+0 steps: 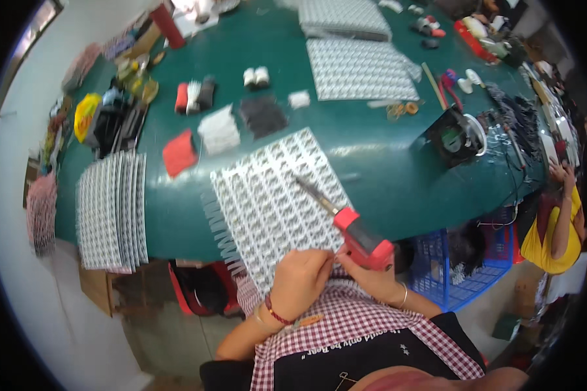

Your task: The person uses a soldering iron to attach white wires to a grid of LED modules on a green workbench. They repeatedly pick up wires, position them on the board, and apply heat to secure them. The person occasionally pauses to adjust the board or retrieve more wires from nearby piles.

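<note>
A white sheet [274, 189] with rows of small dark printed pieces lies on the green table, its near end reaching over the edge toward my apron. My right hand [375, 283] holds a red and black soldering iron [362, 234]; its metal tip points away over the sheet. Beside it, my left hand [298, 277] is closed at the sheet's near edge, thumb and fingers pressed together. The two hands almost meet; whatever lies between the left fingertips is too small to make out. Clear jagged strips [222, 238] stick out along the sheet's left side.
Stacked printed sheets [111, 212] hang over the table edge at left; more sheets [362, 72] lie at the back. Red fabric [179, 153], white fabric [219, 130] and black fabric [262, 117] lie beyond. A black container [453, 137] stands right, above a blue crate [463, 260]. A person's arm [563, 215] shows far right.
</note>
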`<state>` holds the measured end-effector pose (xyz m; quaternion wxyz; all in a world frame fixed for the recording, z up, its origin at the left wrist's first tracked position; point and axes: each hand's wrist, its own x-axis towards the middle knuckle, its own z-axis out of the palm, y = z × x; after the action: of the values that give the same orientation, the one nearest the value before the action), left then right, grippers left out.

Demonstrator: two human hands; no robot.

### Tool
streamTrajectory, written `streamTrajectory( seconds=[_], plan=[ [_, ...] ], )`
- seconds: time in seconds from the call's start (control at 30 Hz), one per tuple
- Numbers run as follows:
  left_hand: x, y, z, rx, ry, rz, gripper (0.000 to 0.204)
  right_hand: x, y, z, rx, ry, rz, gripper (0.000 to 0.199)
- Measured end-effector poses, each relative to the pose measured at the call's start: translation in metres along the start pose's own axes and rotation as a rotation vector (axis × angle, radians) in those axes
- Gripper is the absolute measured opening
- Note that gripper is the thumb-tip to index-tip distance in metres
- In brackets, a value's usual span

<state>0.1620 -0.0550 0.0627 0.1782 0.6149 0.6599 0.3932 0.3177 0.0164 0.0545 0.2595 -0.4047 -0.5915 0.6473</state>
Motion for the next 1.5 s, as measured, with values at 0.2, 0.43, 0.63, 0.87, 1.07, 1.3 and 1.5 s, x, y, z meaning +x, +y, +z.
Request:
streamTrajectory(
  seconds=[0.2, 0.43, 0.63, 0.87, 1.07, 1.3, 1.5],
  plan=[
    [-0.008, -0.006, -0.001, -0.083, -0.005, 0.008, 0.01, -0.011, 0.016, -0.001, -0.174, 0.01, -0.089, 0.027],
    [0.056, -0.115, -0.102, 0.24, 0.466, -0.232, 0.009, 0.006, -0.006, -0.002, -0.046, 0.257, -0.114, 0.045],
    [0.082, -0.221, -0.127, 0.66, 0.35, -0.64, 0.023, 0.012, -0.01, -0.004, -0.003, 0.315, -0.134, 0.045],
    [0.073, -0.229, -0.139, 0.808, 0.162, -0.671, 0.024, 0.014, -0.012, -0.016, 0.098, 0.349, -0.167, 0.04],
    [0.062, -0.197, -0.155, 0.865, 0.252, -0.109, 0.011, 0.025, -0.02, -0.034, 0.075, 0.399, -0.246, 0.041],
    [0.117, -0.231, -0.123, 1.049, -0.019, 0.017, 0.013, 0.02, -0.025, -0.032, 0.145, 0.42, -0.289, 0.041],
    [0.144, -0.228, -0.107, 0.938, -0.033, 0.078, 0.027, 0.02, -0.025, -0.049, 0.16, 0.558, -0.152, 0.038]
  ],
)
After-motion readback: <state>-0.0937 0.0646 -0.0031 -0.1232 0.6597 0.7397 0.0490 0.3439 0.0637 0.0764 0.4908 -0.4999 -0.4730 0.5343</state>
